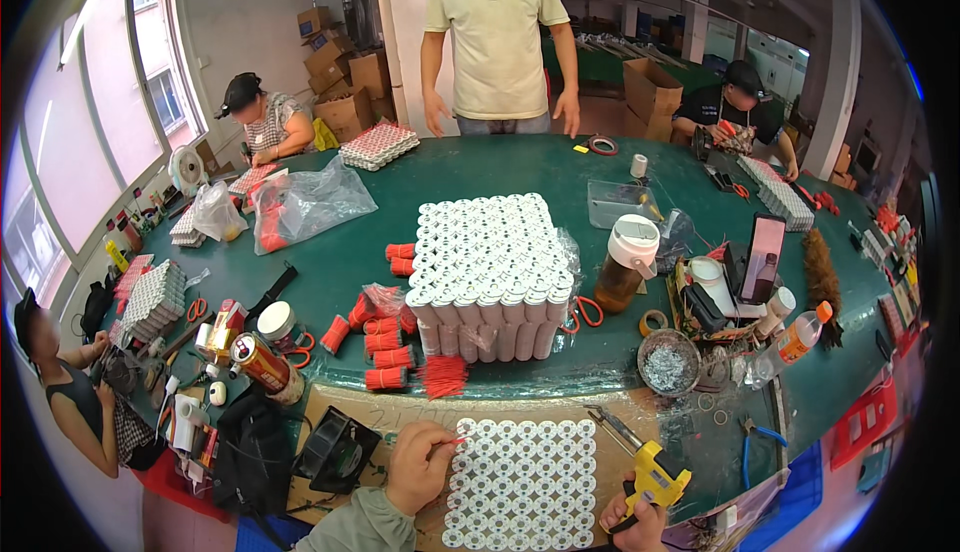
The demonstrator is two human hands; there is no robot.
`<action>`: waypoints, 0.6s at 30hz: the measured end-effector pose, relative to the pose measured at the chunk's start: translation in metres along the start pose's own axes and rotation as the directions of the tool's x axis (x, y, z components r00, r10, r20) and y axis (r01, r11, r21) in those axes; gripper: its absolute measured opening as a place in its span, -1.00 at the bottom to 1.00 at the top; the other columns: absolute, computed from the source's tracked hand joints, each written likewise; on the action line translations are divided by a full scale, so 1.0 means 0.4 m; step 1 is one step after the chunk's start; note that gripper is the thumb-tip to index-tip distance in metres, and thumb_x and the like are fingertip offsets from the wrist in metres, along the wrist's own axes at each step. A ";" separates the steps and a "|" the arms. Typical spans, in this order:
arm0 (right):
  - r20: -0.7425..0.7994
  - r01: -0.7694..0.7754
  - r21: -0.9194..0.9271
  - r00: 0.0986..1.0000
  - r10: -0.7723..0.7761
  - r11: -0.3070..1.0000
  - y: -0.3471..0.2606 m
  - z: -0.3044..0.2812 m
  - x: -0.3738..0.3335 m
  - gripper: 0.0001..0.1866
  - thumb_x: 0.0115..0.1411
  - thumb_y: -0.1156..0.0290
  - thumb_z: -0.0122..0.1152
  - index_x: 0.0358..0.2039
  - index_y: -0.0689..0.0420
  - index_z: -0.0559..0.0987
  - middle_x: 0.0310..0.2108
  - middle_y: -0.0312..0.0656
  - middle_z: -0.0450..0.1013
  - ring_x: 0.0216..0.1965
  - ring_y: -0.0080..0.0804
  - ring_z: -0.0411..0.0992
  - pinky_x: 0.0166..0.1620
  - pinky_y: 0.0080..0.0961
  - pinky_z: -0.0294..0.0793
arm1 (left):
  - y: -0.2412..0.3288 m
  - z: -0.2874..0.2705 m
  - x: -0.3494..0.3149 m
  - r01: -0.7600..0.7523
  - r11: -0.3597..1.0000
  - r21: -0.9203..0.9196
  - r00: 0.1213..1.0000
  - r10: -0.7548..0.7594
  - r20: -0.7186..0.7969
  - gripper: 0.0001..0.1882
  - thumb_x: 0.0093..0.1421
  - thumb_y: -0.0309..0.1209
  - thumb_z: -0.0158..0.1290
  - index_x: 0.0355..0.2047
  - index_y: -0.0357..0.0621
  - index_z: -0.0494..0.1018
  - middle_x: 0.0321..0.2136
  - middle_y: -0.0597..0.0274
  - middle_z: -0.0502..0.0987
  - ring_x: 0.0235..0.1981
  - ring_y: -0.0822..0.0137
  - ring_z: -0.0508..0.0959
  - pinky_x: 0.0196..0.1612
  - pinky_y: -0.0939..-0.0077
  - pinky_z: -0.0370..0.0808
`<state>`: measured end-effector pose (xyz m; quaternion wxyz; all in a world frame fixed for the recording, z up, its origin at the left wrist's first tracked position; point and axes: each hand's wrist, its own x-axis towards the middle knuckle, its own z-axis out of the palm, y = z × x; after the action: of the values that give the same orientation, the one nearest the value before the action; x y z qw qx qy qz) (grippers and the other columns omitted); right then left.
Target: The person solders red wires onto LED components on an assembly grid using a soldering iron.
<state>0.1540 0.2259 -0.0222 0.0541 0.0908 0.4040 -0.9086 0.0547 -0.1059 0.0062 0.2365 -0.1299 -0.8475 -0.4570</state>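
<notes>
A yellow soldering gun (660, 474) with a black trigger is gripped by my right hand (641, 528), its metal tip slanting up and left beside a block of cylindrical cells (522, 484). Rows of white ring-shaped tops cover that block, which lies on a brown board (400, 407) in front of me. At its upper left corner my left hand (418, 467) pinches a thin red wire (460, 441). Behind the board stands a tall stack of similar cells (490, 272). Loose red wires (443, 377) and red wire bundles (385, 337) lie along the stack's left and front.
A small black fan (338, 449) sits left of my left hand. To the right are a bowl of silvery bits (669, 365), blue-handled pliers (762, 437), a jug (627, 264) and a phone (763, 258). A standing person (495, 47) faces the table; other people work around it.
</notes>
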 end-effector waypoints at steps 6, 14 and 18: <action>-0.015 0.000 0.000 1.000 0.000 1.000 0.001 -0.002 0.000 -0.62 0.21 0.09 0.30 -0.48 0.09 0.39 -0.49 -0.21 0.30 -0.47 -0.38 0.30 -0.44 -0.47 0.27 | -0.001 -0.002 0.000 0.025 0.999 -0.024 1.000 -0.025 0.010 -0.83 0.04 -0.60 0.21 -0.33 -0.21 0.50 -0.32 0.09 0.54 -0.24 0.06 0.51 -0.14 0.27 0.44; 0.000 0.012 0.020 1.000 -0.012 1.000 0.001 0.001 0.001 -0.63 0.22 0.11 0.29 -0.48 0.10 0.39 -0.49 -0.19 0.30 -0.49 -0.36 0.27 -0.46 -0.45 0.25 | 0.002 -0.003 0.002 0.023 0.999 -0.027 1.000 -0.023 0.004 -0.82 0.01 -0.61 0.22 -0.35 -0.20 0.50 -0.33 0.10 0.54 -0.25 0.07 0.52 -0.15 0.27 0.44; -0.007 0.010 0.024 1.000 -0.010 1.000 0.000 0.003 0.001 -0.64 0.22 0.12 0.29 -0.48 0.10 0.39 -0.49 -0.20 0.30 -0.49 -0.36 0.27 -0.46 -0.45 0.25 | 0.001 -0.005 0.000 0.017 1.000 -0.013 1.000 -0.017 0.017 -0.82 0.01 -0.60 0.23 -0.35 -0.20 0.50 -0.33 0.11 0.55 -0.25 0.07 0.52 -0.15 0.28 0.45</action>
<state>0.1534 0.2249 -0.0214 0.0470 0.0925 0.3935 -0.9134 0.0556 -0.1073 0.0073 0.2246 -0.1282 -0.8475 -0.4636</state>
